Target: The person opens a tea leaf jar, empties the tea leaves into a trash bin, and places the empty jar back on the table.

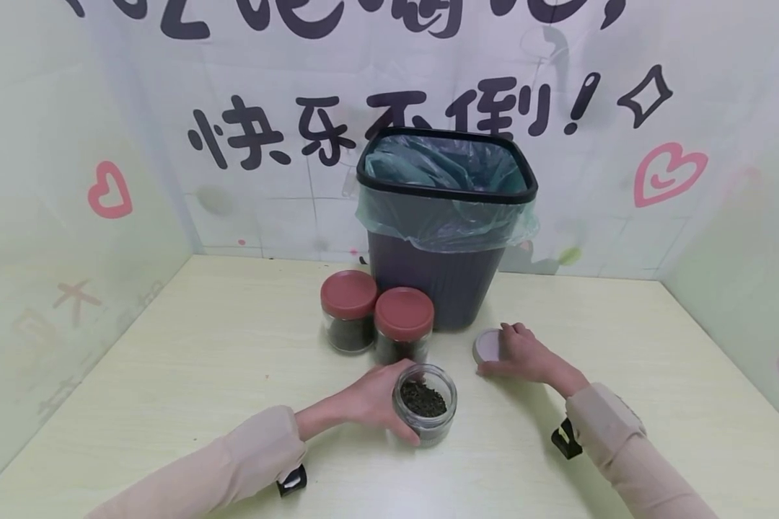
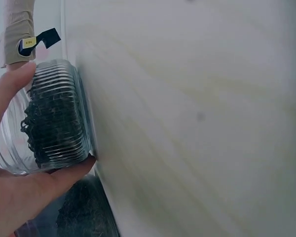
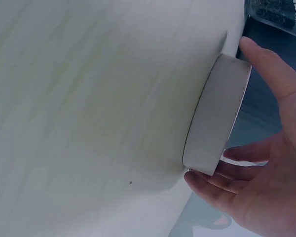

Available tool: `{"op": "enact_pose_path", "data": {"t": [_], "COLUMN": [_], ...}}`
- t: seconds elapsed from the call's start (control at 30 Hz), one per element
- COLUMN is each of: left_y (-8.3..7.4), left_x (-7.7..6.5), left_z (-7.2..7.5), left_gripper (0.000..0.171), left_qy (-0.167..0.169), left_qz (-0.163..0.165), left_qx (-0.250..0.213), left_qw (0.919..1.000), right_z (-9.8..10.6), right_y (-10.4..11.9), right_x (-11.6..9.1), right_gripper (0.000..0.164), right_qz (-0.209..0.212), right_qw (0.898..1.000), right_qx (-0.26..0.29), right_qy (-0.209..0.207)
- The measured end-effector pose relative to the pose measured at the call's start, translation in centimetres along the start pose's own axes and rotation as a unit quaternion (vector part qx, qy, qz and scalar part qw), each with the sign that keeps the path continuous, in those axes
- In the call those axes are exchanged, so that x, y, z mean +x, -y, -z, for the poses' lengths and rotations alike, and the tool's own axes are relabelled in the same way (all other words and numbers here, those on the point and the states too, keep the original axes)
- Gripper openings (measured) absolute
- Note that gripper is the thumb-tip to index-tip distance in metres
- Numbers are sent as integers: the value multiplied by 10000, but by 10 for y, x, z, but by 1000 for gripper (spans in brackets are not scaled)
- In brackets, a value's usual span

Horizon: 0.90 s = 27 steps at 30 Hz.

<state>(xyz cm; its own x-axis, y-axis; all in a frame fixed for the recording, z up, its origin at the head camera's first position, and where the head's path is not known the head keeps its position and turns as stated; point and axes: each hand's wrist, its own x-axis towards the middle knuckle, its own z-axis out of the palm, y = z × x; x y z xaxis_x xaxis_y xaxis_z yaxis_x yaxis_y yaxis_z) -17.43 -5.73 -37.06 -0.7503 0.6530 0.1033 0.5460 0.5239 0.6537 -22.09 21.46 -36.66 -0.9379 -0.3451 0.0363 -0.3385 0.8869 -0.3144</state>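
My left hand grips a lidless glass jar, its thumb and fingers round the side. Dark dried leaves, like loose tea, lie inside; in the left wrist view they show through the ribbed glass. To the right, a pale grey round lid lies on the table. My right hand holds that lid by its edge, thumb on the near side and fingers on the far side. The right wrist view shows the lid's plain side wall between the thumb and fingertips of the right hand.
Two glass jars with red lids, one farther left and one nearer, stand just behind the left hand. A dark bin with a green plastic liner stands behind them. A printed cloth hangs along the table's back edge.
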Motion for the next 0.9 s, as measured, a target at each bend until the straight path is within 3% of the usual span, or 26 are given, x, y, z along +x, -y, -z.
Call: {"op": "enact_pose_path", "data": {"t": [0.17,0.33,0.5,0.67,0.77,0.9], "left_y": [2,1,-2,-8,-10,-16], "left_x": [-9,-19,-28,-32,-31,-28], "left_z": [8,28,56,90,111,138], "left_gripper": [79,82,79,79,81,85], "left_qy": [-72,-99,-186,-647,-1034,-1442], "left_qz": [219,468,233,68,323,970], "left_qx": [-231,-722,-1248,-1642,-1556,-1281], "left_qw": [9995,9962,9917,9843,9819,9764], "right_z": [9,26,52,87,111,140], "right_y": [0,0,5,15,20,28], "right_x": [-3,-5,-10,-12,-10,-3], "right_gripper": [79,75,72,70,70,72], "right_qz": [-14,-70,-70,-162,-251,-447], "right_qw": [9998,9978,9925,9852,9835,9832], "right_qx": [188,614,1152,1651,1726,1686], "right_qy": [-118,-234,-396,-433,-473,-540]}}
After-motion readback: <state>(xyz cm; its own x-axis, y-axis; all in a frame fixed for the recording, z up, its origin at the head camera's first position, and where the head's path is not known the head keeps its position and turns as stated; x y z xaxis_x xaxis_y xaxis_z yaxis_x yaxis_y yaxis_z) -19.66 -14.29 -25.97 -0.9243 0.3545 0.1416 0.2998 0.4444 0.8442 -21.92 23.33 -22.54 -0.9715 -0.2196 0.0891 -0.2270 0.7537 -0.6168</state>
